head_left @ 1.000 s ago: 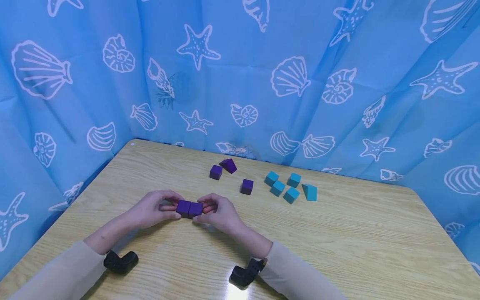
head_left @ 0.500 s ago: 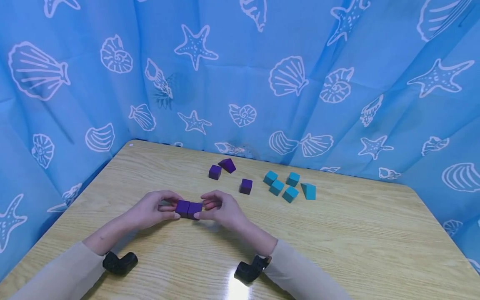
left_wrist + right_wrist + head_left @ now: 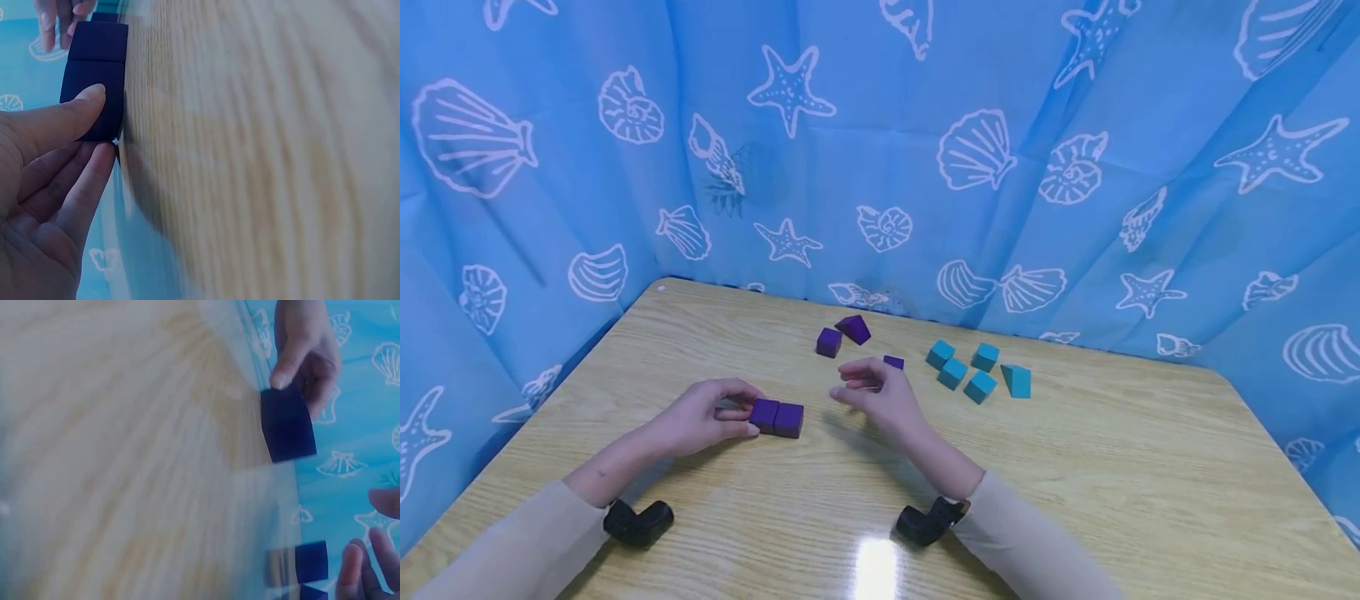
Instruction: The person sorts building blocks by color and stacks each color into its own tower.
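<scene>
Two purple cubes sit side by side on the table, faces touching. My left hand [image 3: 703, 417] pinches the left cube [image 3: 764, 414] between thumb and fingers; in the left wrist view the thumb presses on that cube's [image 3: 106, 75] near side. Beyond it stands the right cube [image 3: 789, 421], which no hand touches. My right hand [image 3: 883, 400] is over the table to the right of the pair, fingers loosely bent and apart, holding nothing. Just behind that hand a third purple cube [image 3: 893, 362] shows only its top.
Farther back lie another purple cube [image 3: 829, 342] and a purple triangular block [image 3: 854, 329]. To the right are several light-blue cubes [image 3: 952, 373] and a light-blue triangular block [image 3: 1017, 382]. A blue shell-print curtain [image 3: 850, 167] hangs along the table's [image 3: 1112, 475] back and left.
My right hand has let go of the right purple cube and moved right and back, now partly covering the third cube. The left hand keeps its hold on the left cube.
</scene>
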The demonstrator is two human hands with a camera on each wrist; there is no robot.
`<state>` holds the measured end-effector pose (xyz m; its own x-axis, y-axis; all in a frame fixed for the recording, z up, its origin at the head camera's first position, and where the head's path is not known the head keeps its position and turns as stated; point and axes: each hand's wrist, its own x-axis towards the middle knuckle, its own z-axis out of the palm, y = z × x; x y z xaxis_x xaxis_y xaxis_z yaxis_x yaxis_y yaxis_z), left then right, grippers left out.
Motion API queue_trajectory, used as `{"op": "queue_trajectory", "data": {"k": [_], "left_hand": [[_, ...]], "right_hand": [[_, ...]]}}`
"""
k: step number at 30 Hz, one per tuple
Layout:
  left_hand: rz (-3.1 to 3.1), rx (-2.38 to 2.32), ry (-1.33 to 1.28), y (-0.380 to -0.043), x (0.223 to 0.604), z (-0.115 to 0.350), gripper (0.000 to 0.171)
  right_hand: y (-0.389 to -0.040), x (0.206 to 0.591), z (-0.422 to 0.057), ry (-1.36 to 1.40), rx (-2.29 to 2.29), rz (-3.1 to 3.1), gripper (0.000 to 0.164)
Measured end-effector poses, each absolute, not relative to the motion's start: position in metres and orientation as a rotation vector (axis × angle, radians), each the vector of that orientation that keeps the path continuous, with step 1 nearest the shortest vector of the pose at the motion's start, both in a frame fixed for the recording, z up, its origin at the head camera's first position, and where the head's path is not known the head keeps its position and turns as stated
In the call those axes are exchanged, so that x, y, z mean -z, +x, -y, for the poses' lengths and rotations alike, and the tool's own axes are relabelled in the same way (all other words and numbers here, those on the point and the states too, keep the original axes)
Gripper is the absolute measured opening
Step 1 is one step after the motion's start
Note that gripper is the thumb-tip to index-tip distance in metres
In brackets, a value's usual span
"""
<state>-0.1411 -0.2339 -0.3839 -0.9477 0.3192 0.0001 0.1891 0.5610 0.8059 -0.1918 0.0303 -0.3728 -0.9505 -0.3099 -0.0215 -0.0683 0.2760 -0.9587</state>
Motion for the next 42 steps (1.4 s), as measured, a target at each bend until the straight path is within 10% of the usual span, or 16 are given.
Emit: {"op": "queue_trajectory", "data": {"k": [42], "left_hand": [[-2.632,-1.352,0.477,-0.14,0.383,0.232,0.039]], "right_hand": [[-0.223,0.383,-0.078,-0.097,1.706,-2.526,0.055]]}}
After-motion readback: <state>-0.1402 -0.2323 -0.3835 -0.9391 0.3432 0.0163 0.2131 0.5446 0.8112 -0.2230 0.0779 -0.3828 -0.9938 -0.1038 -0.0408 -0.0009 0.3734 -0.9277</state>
